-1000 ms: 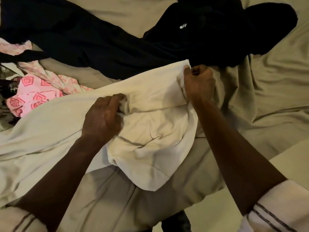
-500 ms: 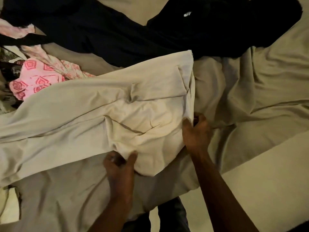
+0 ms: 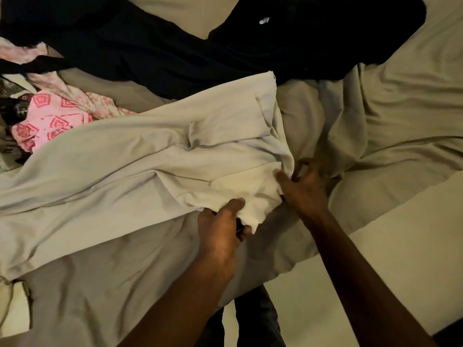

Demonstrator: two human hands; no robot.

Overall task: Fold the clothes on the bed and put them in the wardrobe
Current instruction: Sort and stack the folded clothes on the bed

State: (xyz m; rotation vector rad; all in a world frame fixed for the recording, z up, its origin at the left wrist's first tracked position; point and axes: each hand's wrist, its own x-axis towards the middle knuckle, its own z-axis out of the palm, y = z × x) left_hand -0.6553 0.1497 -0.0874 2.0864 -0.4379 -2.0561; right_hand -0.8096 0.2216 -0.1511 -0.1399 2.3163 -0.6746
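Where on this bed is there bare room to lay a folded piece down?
Bare sheet lies right of the right hand, below the dark clothes, and near left, below the cream garment, beside the left hand. The far side and the pink clothes at left are crowded.

A cream cloth point(image 3: 125, 171) is lying by a pink top point(image 3: 52, 121) with red shapes; black clothes point(image 3: 175, 53) are covering a tan sheet point(image 3: 400, 108).

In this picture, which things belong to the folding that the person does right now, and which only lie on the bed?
In use: cream garment, gripped at its near edge by the left hand and the right hand.
Only lying there: dark garment, pink patterned cloth, bed sheet underneath.
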